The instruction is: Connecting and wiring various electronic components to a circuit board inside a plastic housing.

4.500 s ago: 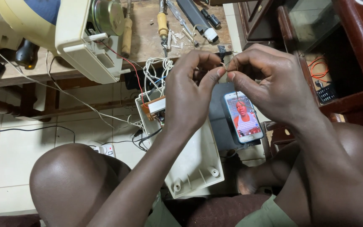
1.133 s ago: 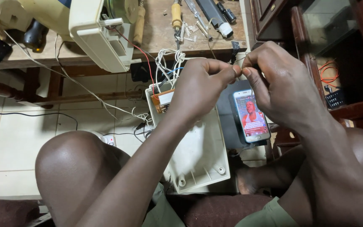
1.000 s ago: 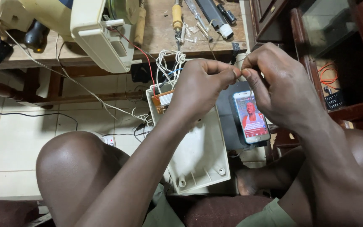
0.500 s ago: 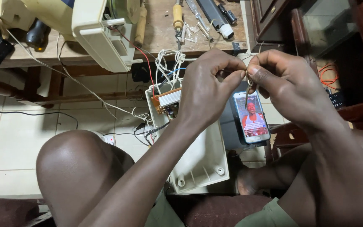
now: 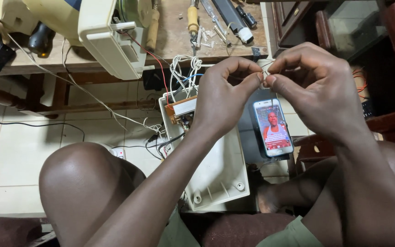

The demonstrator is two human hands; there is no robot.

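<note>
Here the left hand (image 5: 225, 98) and right hand (image 5: 318, 89) meet fingertip to fingertip above the open white plastic casing (image 5: 213, 171), each pinching the end of a thin white wire (image 5: 265, 72) between thumb and forefinger. The wire ends lie at the point of contact, just above the smartphone (image 5: 273, 126) that rests to the right of the casing. Compared with the view half a second earlier, the hands have closed together and drawn slightly upward from the casing, so that the two pinches now touch; this suggests the wire ends are being joined or twisted, though the strands themselves are too fine to resolve. Inside the casing, at its upper end, sits a small circuit board (image 5: 182, 111) with a bundle of white leads (image 5: 181, 71) rising from it toward the wooden workbench (image 5: 170, 27). On the bench, beyond the casing, lie a soldering iron (image 5: 193, 18) and a cream-coloured appliance housing (image 5: 104, 39). The person's knees flank the casing.
</note>
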